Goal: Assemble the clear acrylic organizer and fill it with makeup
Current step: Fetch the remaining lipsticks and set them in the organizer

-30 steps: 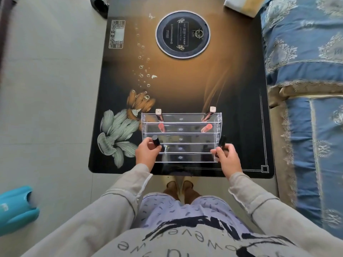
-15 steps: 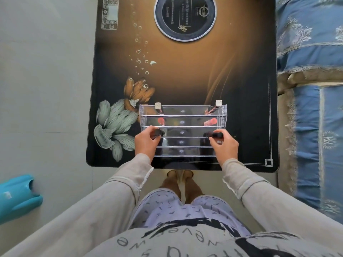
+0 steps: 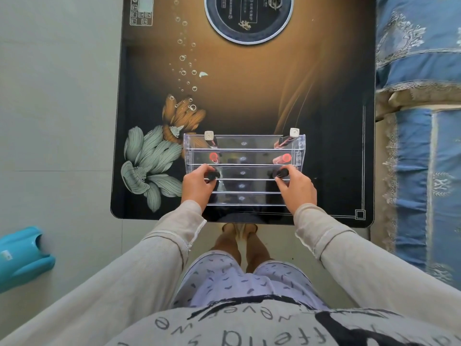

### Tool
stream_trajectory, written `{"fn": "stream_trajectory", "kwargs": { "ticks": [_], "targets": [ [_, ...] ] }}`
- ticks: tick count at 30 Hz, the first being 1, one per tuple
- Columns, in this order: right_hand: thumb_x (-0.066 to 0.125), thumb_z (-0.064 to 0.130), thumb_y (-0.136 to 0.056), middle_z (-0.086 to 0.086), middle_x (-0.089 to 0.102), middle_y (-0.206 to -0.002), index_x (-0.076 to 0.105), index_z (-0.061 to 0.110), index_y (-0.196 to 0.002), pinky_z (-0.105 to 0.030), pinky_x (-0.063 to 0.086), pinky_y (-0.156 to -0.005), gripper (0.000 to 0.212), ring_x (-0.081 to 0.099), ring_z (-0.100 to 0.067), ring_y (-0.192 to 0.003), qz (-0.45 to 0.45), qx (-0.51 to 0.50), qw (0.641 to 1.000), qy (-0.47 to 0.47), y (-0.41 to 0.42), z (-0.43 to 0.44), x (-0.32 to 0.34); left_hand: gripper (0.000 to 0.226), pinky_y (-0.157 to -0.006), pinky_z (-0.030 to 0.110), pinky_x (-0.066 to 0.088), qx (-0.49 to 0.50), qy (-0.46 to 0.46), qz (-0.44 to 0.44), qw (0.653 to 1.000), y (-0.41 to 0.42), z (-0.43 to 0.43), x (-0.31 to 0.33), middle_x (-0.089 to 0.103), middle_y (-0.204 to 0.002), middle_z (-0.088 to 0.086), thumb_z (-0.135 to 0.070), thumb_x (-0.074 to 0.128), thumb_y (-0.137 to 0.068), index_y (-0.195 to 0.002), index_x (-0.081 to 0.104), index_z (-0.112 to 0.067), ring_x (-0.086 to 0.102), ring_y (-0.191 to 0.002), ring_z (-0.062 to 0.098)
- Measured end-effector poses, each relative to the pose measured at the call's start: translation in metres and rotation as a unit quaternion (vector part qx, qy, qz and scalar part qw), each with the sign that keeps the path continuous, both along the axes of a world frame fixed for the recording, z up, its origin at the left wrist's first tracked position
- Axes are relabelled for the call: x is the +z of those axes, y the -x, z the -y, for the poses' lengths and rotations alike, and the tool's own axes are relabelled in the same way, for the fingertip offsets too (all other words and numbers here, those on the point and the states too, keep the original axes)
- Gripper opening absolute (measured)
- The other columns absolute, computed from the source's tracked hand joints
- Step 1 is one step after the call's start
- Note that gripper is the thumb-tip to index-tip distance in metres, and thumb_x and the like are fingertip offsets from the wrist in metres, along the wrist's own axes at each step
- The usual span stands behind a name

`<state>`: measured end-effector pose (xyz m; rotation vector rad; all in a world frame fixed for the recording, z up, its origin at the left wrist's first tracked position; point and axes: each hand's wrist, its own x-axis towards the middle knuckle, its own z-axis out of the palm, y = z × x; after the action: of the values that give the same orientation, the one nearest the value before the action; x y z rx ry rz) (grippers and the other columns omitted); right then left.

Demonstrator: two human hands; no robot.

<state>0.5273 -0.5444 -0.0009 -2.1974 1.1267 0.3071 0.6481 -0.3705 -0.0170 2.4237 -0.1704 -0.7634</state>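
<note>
Black tubes [image 3: 213, 175] moved fwd over organizer [image 3: 244, 149]; shirt [image 3: 249, 328] reads "never".

We are reading "never" and "we", upside down, on the grey shirt [image 3: 249, 329] at the bottom of the frame; the round panel's [image 3: 249, 18] print is proving too small.

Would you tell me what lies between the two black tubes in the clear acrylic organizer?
Head view: the row of the clear acrylic organizer between the left black tube and right black tube is bare.
</note>
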Motion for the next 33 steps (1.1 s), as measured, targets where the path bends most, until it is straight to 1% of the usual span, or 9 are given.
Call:
{"fn": "stream_trajectory", "kwargs": {
  "ticks": [5,8,11,17,22,24,26,30,33],
  "targets": [
    [0.059,0.022,-0.089,-0.009,0.07,-0.104,0.059,0.014,-0.109,-0.034,0.053,-0.085,0.022,0.067,-0.027,-0.093,-0.011,0.007,1.0,-0.001,-0.001,0.001,-0.001,0.011,-0.077,0.023,0.045,-0.029,-0.027,0.001,0.999,-0.002,0.002,-0.003,0.072,-0.092,0.014,-0.004,0.065,-0.081,-0.092,0.064,-0.006,0.063,-0.078,0.022],
    [0.059,0.022,-0.088,-0.009,0.071,-0.102,0.059,0.014,-0.105,-0.032,0.053,-0.082,0.019,0.066,-0.027,-0.091,-0.015,0.007,1.0,-0.001,-0.001,0.001,-0.002,0.011,-0.077,0.024,0.045,-0.038,-0.039,0.005,0.998,-0.003,0.002,-0.003,0.071,-0.091,0.014,-0.004,0.064,-0.081,-0.091,0.064,-0.006,0.065,-0.083,0.026],
    [0.059,0.022,-0.088,-0.008,0.071,-0.1,0.058,0.014,-0.103,-0.028,0.049,-0.076,0.016,0.066,-0.026,-0.089,-0.019,0.016,1.0,0.005,-0.001,0.001,-0.003,0.01,-0.081,0.028,0.049,-0.039,-0.046,0.007,0.998,-0.005,0.002,-0.003,0.071,-0.091,0.014,-0.004,0.063,-0.081,-0.091,0.064,-0.006,0.065,-0.086,0.029],
    [0.06,0.021,-0.088,-0.009,0.07,-0.102,0.058,0.014,-0.105,-0.033,0.052,-0.082,0.018,0.067,-0.026,-0.091,-0.017,0.016,1.0,0.003,-0.001,0.0,-0.003,0.013,-0.085,0.036,0.053,-0.049,-0.05,-0.002,0.998,-0.007,0.002,-0.002,0.071,-0.095,0.015,-0.006,0.064,-0.081,-0.093,0.064,-0.009,0.065,-0.09,0.032],
    [0.061,0.02,-0.087,-0.007,0.069,-0.107,0.057,0.016,-0.11,-0.035,0.052,-0.086,0.024,0.067,-0.025,-0.094,-0.005,0.008,1.0,-0.005,0.002,-0.001,-0.002,0.021,-0.085,0.032,0.049,-0.058,-0.039,-0.002,0.998,-0.007,-0.002,-0.001,0.07,-0.1,0.013,-0.004,0.064,-0.079,-0.1,0.063,-0.009,0.064,-0.094,0.03],
    [0.061,0.019,-0.086,-0.006,0.067,-0.109,0.058,0.015,-0.111,-0.036,0.052,-0.087,0.025,0.066,-0.025,-0.096,-0.001,-0.002,1.0,-0.004,0.004,-0.001,-0.001,0.027,-0.087,0.029,0.047,-0.062,-0.028,0.0,0.998,-0.006,-0.006,0.001,0.069,-0.106,0.011,-0.002,0.065,-0.079,-0.105,0.061,-0.008,0.063,-0.099,0.027],
    [0.062,0.018,-0.086,-0.007,0.065,-0.111,0.057,0.014,-0.112,-0.036,0.051,-0.088,0.027,0.065,-0.024,-0.095,0.0,-0.017,1.0,-0.004,0.009,-0.001,0.001,0.03,-0.09,0.03,0.047,-0.06,-0.019,0.006,0.998,-0.002,-0.012,0.003,0.067,-0.109,0.011,-0.001,0.064,-0.08,-0.109,0.06,-0.007,0.062,-0.101,0.026],
    [0.062,0.017,-0.087,-0.009,0.064,-0.111,0.056,0.013,-0.114,-0.035,0.051,-0.086,0.028,0.063,-0.023,-0.093,-0.012,-0.03,0.999,-0.001,0.029,-0.007,0.005,0.033,-0.089,0.029,0.044,-0.054,-0.018,0.059,0.997,0.009,-0.035,0.009,0.063,-0.113,0.011,-0.001,0.061,-0.08,-0.113,0.058,-0.007,0.058,-0.104,0.026],
    [0.059,0.016,-0.087,-0.008,0.066,-0.106,0.059,0.012,-0.109,-0.033,0.051,-0.084,0.022,0.063,-0.025,-0.092,-0.048,-0.041,0.998,-0.023,0.053,-0.013,0.004,0.026,-0.084,0.032,0.045,-0.039,-0.039,0.062,0.997,0.02,-0.057,0.011,0.064,-0.105,0.012,-0.003,0.06,-0.081,-0.107,0.062,-0.006,0.059,-0.099,0.027]
  ]
}}
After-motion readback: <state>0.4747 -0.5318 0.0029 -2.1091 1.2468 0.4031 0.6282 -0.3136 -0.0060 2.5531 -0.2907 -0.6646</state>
